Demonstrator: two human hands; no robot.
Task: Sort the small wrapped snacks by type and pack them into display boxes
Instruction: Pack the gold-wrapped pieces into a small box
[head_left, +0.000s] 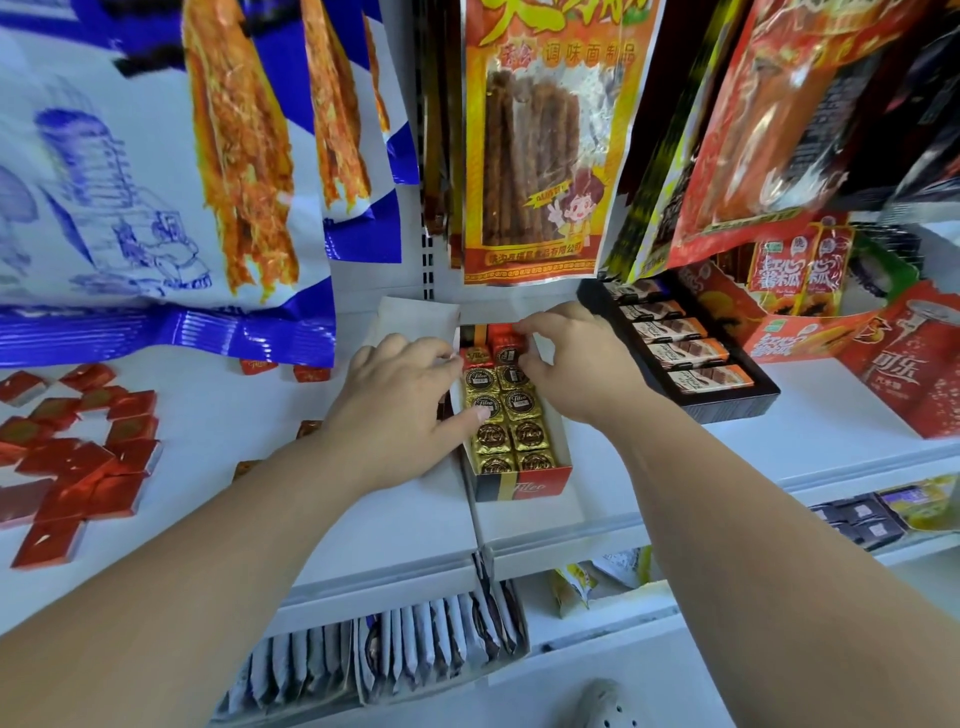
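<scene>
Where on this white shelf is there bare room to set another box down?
Bare shelf lies between the loose red snacks and the left hand, and beside the black tray toward the red carton. It is crowded around the display box, where the right hand reaches in.

Head-worn wide-angle camera, tilted forward and down onto a white shop shelf (810, 415) – the only view.

It looks from above and behind the person's forearms, which enter at the lower left and lower right corners and meet mid-frame, left hand (400, 405) and right hand (576, 369) at the display box (519, 486). It is near enough that the logo on the red snack (506, 343) at the right fingertips reads. Hanging bags (524, 140) bow along the top edge; lower shelves (582, 629) fill the bottom edge.
</scene>
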